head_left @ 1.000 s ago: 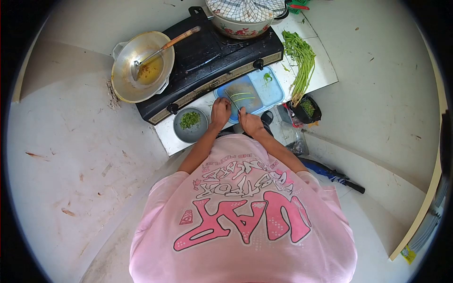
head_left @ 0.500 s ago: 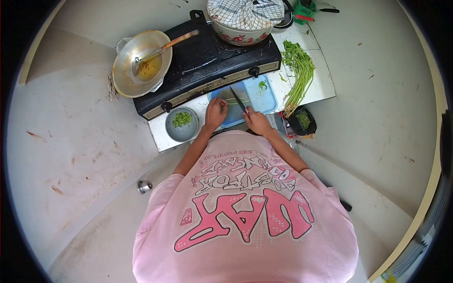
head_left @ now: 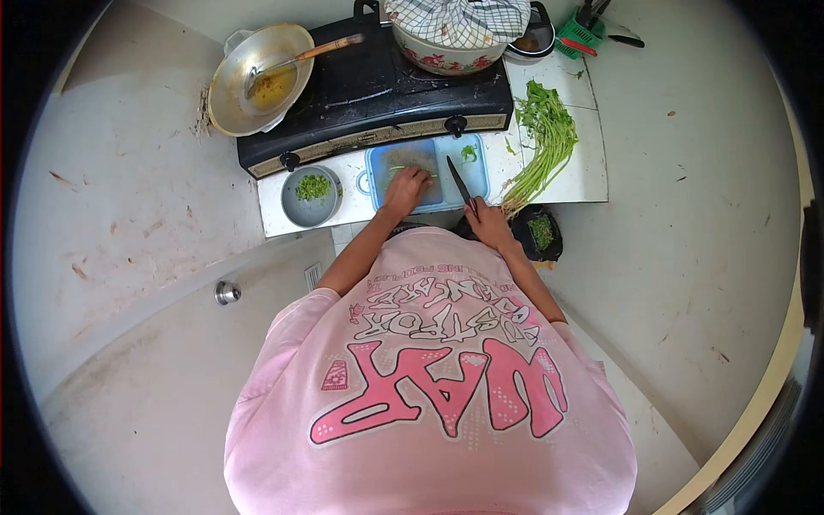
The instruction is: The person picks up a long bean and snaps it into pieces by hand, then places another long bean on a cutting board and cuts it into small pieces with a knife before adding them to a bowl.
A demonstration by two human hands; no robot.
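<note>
My right hand (head_left: 490,226) grips a knife (head_left: 459,181), its dark blade pointing up and left over the right part of a blue cutting board (head_left: 476,190). On the board's darker left part, my left hand (head_left: 407,190) has its fingers curled down around thin green stalks (head_left: 396,169), whose ends show on both sides of the fingers. A small green leaf piece (head_left: 469,154) lies near the board's upper right. Left of the board, a grey bowl (head_left: 297,211) contains chopped greens (head_left: 313,186).
Behind the board stands a black gas stove (head_left: 343,94) with a wok (head_left: 220,90), a ladle (head_left: 330,48) and a floral pot (head_left: 451,62) under a checked cloth (head_left: 463,19). A bunch of leafy stalks (head_left: 549,137) lies right, above a black bag (head_left: 549,249). A green basket (head_left: 580,36) sits behind.
My left hand has moved right, onto the stalks. The knife has swung away to the right of them with my right hand. The whole view has shifted slightly.
</note>
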